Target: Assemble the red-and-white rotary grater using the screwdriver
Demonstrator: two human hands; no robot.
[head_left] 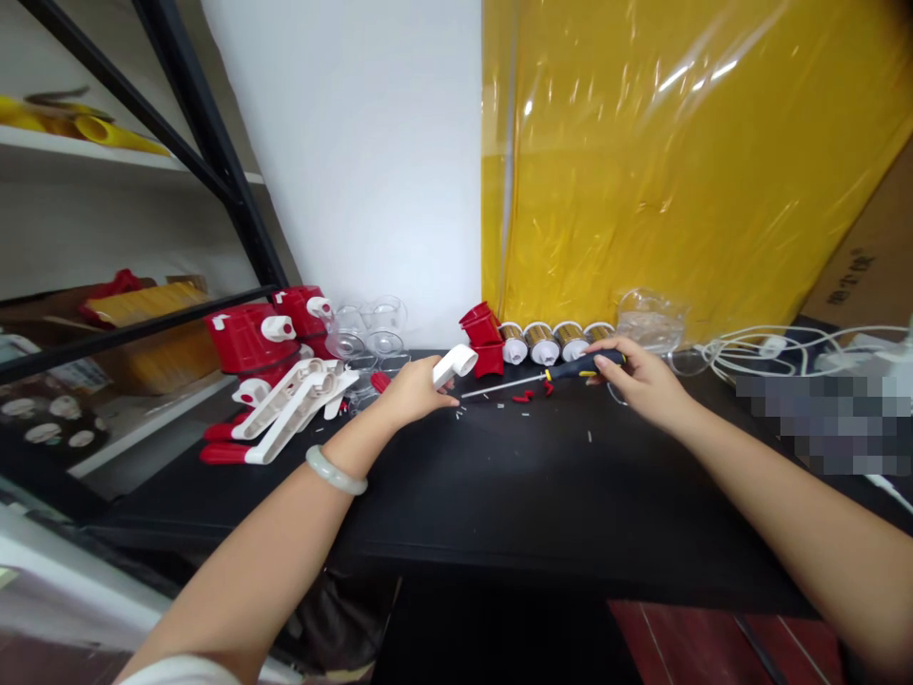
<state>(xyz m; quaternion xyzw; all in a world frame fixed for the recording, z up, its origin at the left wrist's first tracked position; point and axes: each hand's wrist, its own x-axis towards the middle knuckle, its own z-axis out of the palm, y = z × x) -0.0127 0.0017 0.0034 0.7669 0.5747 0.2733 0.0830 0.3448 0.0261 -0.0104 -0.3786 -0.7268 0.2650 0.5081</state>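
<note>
My left hand (415, 391) is closed around a white crank handle (456, 363), whose round socket end sticks out past the fingers; a red grip shows behind the wrist. A screwdriver (589, 367) with a dark blue and yellow handle is in my right hand (646, 382). Its long shaft points left, the tip near my left fingertips. Small red pieces (523, 397) and several tiny metal pins (590, 437) lie on the black table below the shaft. Beside my left forearm lie more white handles (289, 419) with red grips.
Red housings (249, 341) and clear cups (385, 314) stand at the back left. Red curved parts (483, 338) and a row of drums with white ends (542, 342) line the back. White cables (756, 347) are at right. A black table (514, 504) spans the front.
</note>
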